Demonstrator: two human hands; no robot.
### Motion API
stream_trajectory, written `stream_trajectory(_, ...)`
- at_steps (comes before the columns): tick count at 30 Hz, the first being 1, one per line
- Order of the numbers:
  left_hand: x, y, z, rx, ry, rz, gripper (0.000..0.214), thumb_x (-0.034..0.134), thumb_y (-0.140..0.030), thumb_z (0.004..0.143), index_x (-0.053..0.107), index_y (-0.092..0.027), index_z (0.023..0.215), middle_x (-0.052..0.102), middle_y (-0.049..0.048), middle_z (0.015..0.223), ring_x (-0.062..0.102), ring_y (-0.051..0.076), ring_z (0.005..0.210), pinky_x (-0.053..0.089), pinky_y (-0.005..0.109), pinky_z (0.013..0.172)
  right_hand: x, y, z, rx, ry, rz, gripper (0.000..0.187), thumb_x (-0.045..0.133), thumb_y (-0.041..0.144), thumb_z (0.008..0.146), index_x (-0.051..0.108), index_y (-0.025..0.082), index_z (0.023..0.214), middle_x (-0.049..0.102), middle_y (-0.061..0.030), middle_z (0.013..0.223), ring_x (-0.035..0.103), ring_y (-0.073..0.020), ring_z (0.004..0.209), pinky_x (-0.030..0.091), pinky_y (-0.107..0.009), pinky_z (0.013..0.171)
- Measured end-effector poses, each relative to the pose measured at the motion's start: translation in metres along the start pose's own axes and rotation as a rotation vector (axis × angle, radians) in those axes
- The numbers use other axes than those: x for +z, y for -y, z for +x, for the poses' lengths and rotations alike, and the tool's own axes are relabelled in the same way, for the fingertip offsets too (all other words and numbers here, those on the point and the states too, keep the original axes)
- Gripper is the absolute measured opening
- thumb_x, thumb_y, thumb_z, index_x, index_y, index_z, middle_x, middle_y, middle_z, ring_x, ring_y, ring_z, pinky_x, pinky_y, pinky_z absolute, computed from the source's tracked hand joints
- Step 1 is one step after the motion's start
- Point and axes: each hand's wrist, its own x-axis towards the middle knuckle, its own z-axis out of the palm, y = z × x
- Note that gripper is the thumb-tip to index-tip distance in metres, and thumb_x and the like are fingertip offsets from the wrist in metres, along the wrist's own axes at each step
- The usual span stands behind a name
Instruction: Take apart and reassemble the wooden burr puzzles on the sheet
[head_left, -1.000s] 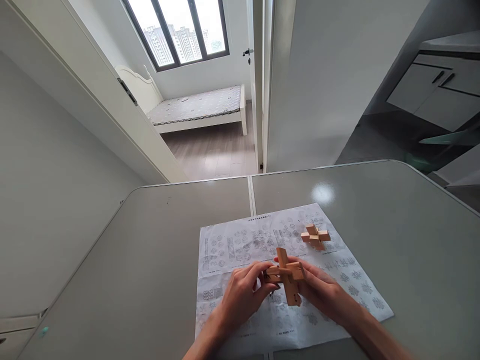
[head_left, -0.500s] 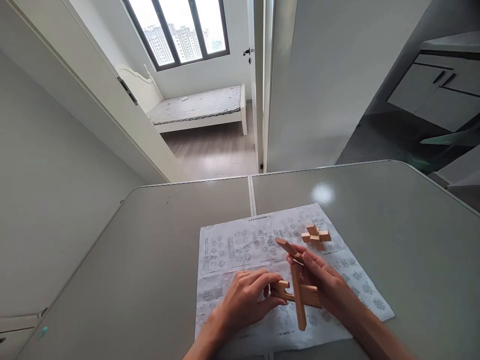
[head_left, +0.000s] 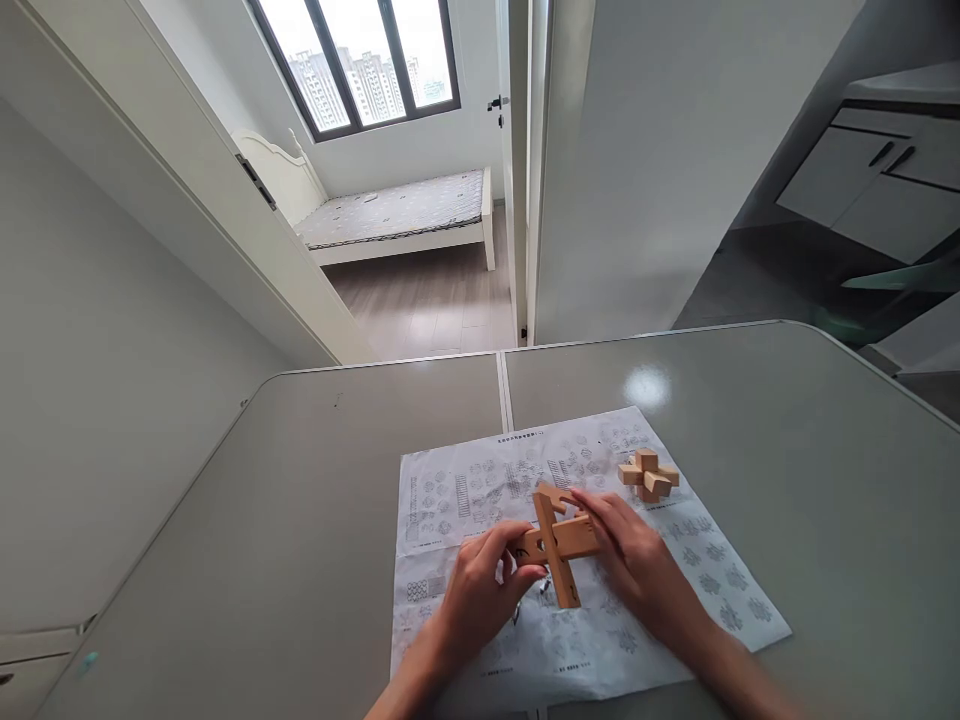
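My left hand (head_left: 480,585) pinches the left end of a notched wooden puzzle piece (head_left: 577,537) lying crosswise above the sheet. A second wooden bar (head_left: 561,572) crosses that piece, its lower end pointing toward me. Near the top of the bar is a third wooden piece (head_left: 556,496), with the fingertips of my right hand (head_left: 634,555) on it. The right hand also covers the right end of the crosswise piece, so its grip there is partly hidden. Beyond the right hand, a cross-shaped cluster of interlocked wooden pieces (head_left: 649,476) rests on the paper.
A large printed instruction sheet (head_left: 442,500) with many small diagrams lies under the hands. It covers part of a grey table (head_left: 315,560) with a white seam and rim. Past the table are a doorway, a bed (head_left: 405,215) and a window (head_left: 360,65).
Both hands and the held pieces have shifted left and slightly away from me. The third piece has come down against the crossing bar. The cross-shaped cluster sits farther right and is turned differently.
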Motion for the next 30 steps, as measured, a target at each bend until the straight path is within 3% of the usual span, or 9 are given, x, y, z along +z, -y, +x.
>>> stream_trajectory(4,-0.001,0.002,0.001,-0.076,-0.022,-0.064,0.049,0.050,-0.063,0.102,0.069,-0.017,0.107,0.072,0.0016,0.074,0.062,0.012,0.057,0.055,0.022,0.059,0.003,0.006,0.000,-0.193,0.109,-0.137,0.025,0.047,0.033,0.109,0.069,0.027,0.118,0.070,-0.0093,0.106,0.065,-0.0291,0.102,0.057,-0.044,0.087)
stream_trajectory(7,-0.002,0.002,0.002,-0.112,-0.023,-0.071,0.045,0.054,-0.058,0.102,0.069,-0.016,0.107,0.072,0.0021,0.074,0.064,0.013,0.060,0.056,0.022,0.061,0.003,0.009,0.001,-0.261,0.128,-0.206,0.020,0.051,0.030,0.108,0.069,0.026,0.100,0.068,-0.0086,0.097,0.064,-0.0283,0.096,0.057,-0.042,0.079)
stream_trajectory(17,0.000,0.005,0.001,-0.166,0.008,-0.063,0.040,0.055,-0.054,0.102,0.070,-0.018,0.109,0.073,0.0021,0.075,0.066,0.015,0.062,0.058,0.025,0.064,0.003,0.008,0.001,-0.231,0.113,-0.183,0.017,0.054,0.025,0.106,0.070,0.027,0.102,0.066,-0.0097,0.106,0.063,-0.0288,0.102,0.058,-0.044,0.084)
stream_trajectory(20,0.000,0.005,0.001,-0.144,0.017,-0.056,0.044,0.052,-0.058,0.103,0.069,-0.017,0.109,0.073,0.0022,0.076,0.066,0.014,0.062,0.057,0.024,0.063,0.000,0.009,0.001,-0.157,0.092,-0.037,0.016,0.055,0.030,0.105,0.070,0.026,0.109,0.067,-0.0104,0.110,0.063,-0.0291,0.104,0.057,-0.043,0.088)
stream_trajectory(23,0.000,0.005,0.000,-0.125,0.030,-0.051,0.045,0.052,-0.058,0.103,0.068,-0.017,0.109,0.073,0.0025,0.077,0.065,0.013,0.061,0.056,0.023,0.062,-0.005,0.012,0.000,0.030,0.076,0.220,0.028,0.052,0.042,0.106,0.068,0.025,0.123,0.071,-0.0088,0.103,0.067,-0.0259,0.091,0.056,-0.038,0.083)
stream_trajectory(27,0.000,0.004,0.000,-0.046,0.062,-0.027,0.048,0.049,-0.062,0.103,0.068,-0.018,0.109,0.075,0.0037,0.083,0.063,0.013,0.059,0.055,0.024,0.062,-0.010,0.017,-0.002,0.309,0.264,0.689,0.060,0.039,0.059,0.108,0.049,0.018,0.151,0.070,-0.0031,0.076,0.063,-0.0190,0.059,0.054,-0.033,0.064)
stream_trajectory(30,-0.001,0.002,0.000,0.004,0.127,0.011,0.050,0.047,-0.064,0.103,0.067,-0.020,0.110,0.076,0.0030,0.084,0.062,0.013,0.058,0.055,0.025,0.065,-0.010,0.017,-0.003,0.398,0.378,0.918,0.070,0.042,0.066,0.104,0.049,0.014,0.151,0.075,-0.0082,0.087,0.063,-0.0162,0.054,0.054,-0.032,0.060)
